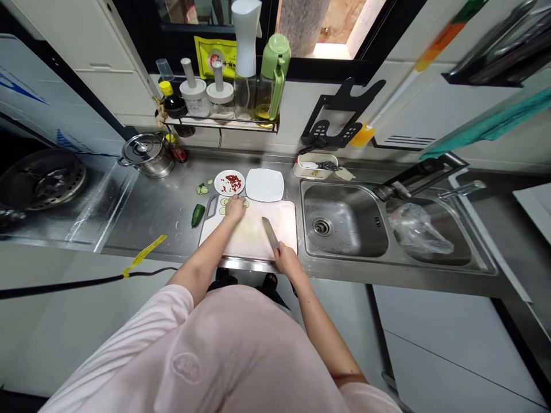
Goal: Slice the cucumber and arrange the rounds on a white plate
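Note:
My left hand (235,210) is at the upper edge of the white cutting board (253,241), its fingers bunched down on pale green cucumber slices (222,210). Its fingertips are partly hidden. In my right hand (287,259) is the handle of a kitchen knife (270,232), the blade pointing away from me over the board's right half. Left of the board lies a dark green piece of cucumber (198,215), with a few loose slices (202,190) behind it. Beyond the board stand a round plate (217,184) of chopped red pieces and a bare white square plate (264,184).
To the right is a double steel sink (344,229) with a clear plastic bag (419,229) in its far basin. A lidded steel pot (148,156) and a black wok (41,180) stand left. Above, a wall rack (224,121) bears jars and bottles.

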The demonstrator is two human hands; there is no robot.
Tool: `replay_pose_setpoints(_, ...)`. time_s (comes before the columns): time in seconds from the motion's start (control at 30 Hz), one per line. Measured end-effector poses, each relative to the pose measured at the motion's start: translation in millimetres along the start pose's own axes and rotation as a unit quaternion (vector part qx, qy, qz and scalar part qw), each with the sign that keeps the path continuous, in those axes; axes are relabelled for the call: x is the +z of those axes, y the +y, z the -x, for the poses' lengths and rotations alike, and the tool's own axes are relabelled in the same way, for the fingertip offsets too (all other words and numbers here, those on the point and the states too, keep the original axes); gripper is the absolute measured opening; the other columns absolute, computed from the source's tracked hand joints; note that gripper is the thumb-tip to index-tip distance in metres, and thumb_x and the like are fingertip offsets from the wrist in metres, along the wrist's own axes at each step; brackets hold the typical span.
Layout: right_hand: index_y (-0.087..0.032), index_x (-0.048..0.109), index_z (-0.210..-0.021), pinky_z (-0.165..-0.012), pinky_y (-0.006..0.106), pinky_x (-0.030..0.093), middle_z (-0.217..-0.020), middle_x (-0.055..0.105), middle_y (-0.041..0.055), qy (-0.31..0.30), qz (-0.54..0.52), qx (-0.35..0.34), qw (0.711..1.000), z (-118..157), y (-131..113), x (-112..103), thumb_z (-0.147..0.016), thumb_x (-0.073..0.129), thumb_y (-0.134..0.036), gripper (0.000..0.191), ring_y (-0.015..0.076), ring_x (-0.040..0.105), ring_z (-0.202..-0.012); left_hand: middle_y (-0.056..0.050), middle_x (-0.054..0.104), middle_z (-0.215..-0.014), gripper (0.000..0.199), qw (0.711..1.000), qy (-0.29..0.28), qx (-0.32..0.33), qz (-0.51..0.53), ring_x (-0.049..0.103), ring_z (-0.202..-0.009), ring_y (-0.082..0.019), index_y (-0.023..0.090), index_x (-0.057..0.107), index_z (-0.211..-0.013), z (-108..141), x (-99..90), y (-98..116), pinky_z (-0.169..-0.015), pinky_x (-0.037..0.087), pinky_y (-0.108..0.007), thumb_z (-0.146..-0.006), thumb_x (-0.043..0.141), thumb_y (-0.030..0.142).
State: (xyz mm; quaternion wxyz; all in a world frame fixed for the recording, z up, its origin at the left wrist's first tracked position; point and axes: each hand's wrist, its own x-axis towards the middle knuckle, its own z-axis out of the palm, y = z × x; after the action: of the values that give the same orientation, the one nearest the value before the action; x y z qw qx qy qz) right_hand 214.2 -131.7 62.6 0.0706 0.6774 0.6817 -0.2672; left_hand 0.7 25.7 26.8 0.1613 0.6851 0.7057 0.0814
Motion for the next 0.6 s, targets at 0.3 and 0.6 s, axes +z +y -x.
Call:
replay_pose_setpoints(0.3,-0.016,0.052,-0.105,-0.064,0.024,0.032,-0.095,0.064,0.0109,-0.006,-0.010,0.002,1.000,1,-1,-2,-0.096,0.034,-0.025,0.022,0.0190,0.060,-0.087,-0.009,0.062,-0.104,0.026,0.998,0.023,-0.020,0.055,0.054,-0.101,-0.024,0.022,0.063,-0.104,1,-2.2,3,-0.084,0.041,-0.032,-0.081,0.049,0.019)
replay_pose_setpoints(0.6,-0.016,0.052,-0.104,-0.064,0.025,0.032,-0.093,0.065,0.0101,-0.004,-0.003,-0.014,1.000,0,-7,-4,-0.096,0.034,-0.025,0.022,0.0193,0.060,-0.086,-0.001,0.066,-0.078,0.018,0.968,-0.001,-0.119,0.221,0.059,-0.073,-0.014,0.019,0.064,-0.090,20,6.2,-15,-0.069,0.043,-0.024,-0.072,0.060,0.022)
